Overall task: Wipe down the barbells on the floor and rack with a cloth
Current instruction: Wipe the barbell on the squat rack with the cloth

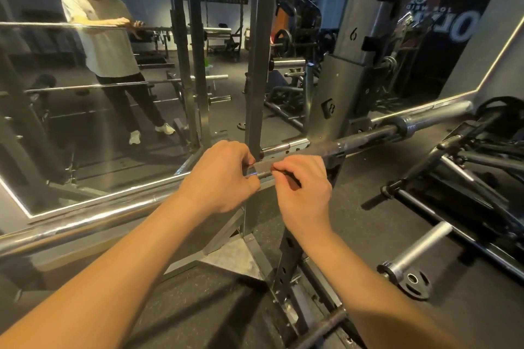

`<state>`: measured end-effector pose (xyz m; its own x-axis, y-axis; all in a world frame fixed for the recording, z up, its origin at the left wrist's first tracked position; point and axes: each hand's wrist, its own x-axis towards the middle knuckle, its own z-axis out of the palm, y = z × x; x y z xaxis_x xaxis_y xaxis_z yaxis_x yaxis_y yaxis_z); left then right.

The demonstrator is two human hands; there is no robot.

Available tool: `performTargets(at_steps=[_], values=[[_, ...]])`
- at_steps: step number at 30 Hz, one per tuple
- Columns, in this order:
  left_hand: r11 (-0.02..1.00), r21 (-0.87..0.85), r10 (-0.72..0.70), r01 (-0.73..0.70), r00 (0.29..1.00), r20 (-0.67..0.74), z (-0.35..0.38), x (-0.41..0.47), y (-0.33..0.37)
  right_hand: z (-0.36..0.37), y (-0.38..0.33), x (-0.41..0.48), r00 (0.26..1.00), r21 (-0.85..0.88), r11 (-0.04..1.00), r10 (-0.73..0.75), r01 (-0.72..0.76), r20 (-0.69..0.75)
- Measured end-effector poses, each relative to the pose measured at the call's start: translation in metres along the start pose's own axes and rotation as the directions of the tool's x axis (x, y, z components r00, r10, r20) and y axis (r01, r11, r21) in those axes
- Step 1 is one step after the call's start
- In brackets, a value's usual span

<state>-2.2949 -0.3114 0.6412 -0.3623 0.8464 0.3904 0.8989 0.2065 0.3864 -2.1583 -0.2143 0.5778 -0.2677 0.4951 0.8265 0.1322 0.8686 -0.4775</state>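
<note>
Barbell (262, 172) sits on the rack, running from low left up to its sleeve at far right; a knurled stretch shows between the hands. Left grip (218, 178) curled round the bar. Right grip (304, 193) pinching it just beside, with a dark sliver under the fingers; cloth or not, cannot tell. Risks: with no cloth in there, bare skin drags on knurling and nothing gets wiped; hard sideways rubbing could roll the bar on its rests. Beyond, rack upright (259, 65) stands close to the knuckles, so a long stroke may bang them. Mirror (113, 136) behind
</note>
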Motion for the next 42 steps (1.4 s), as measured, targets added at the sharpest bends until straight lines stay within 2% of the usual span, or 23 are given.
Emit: performTargets(at_steps=[8,11,17,20,23,27,31,39,42], values=[[1.0,0.03,0.008,-0.008,1.0,-0.017,0.004,0.0,-0.002,0.0,0.0,0.01,0.996,0.042,0.997,-0.069,0.067,0.05],[1.0,0.03,0.006,-0.005,1.0,-0.022,0.003,0.001,-0.003,-0.004,0.014,0.007,0.989,0.038,0.995,-0.099,0.095,0.112],[1.0,0.031,0.0,0.001,1.0,-0.02,0.004,0.001,-0.002,-0.006,0.013,0.014,0.994,0.064,0.996,-0.073,0.068,0.082],[0.999,0.037,-0.006,0.006,1.0,-0.01,0.002,0.0,0.0,0.0,0.003,0.023,0.984,0.093,0.99,-0.121,0.109,0.129],[0.999,0.03,-0.018,0.018,1.0,0.004,0.0,0.0,0.001,-0.012,0.02,0.02,0.977,0.073,0.993,-0.103,0.09,0.189],[0.999,0.028,-0.032,0.031,0.999,0.006,0.0,-0.001,0.002,-0.015,0.019,0.024,0.982,0.07,0.995,-0.076,0.065,0.175],[0.998,0.046,-0.032,0.032,0.999,0.003,0.0,0.0,0.002,0.004,0.0,0.038,0.966,0.121,0.984,-0.155,0.132,0.207],[0.998,0.043,-0.051,0.05,0.998,0.029,-0.005,-0.003,0.007,-0.026,0.031,0.032,0.944,0.072,0.99,-0.137,0.121,0.302],[0.987,0.16,-0.007,0.005,1.0,0.009,-0.007,-0.006,0.011,-0.031,0.033,0.03,0.93,0.065,0.993,-0.113,0.096,0.349]])
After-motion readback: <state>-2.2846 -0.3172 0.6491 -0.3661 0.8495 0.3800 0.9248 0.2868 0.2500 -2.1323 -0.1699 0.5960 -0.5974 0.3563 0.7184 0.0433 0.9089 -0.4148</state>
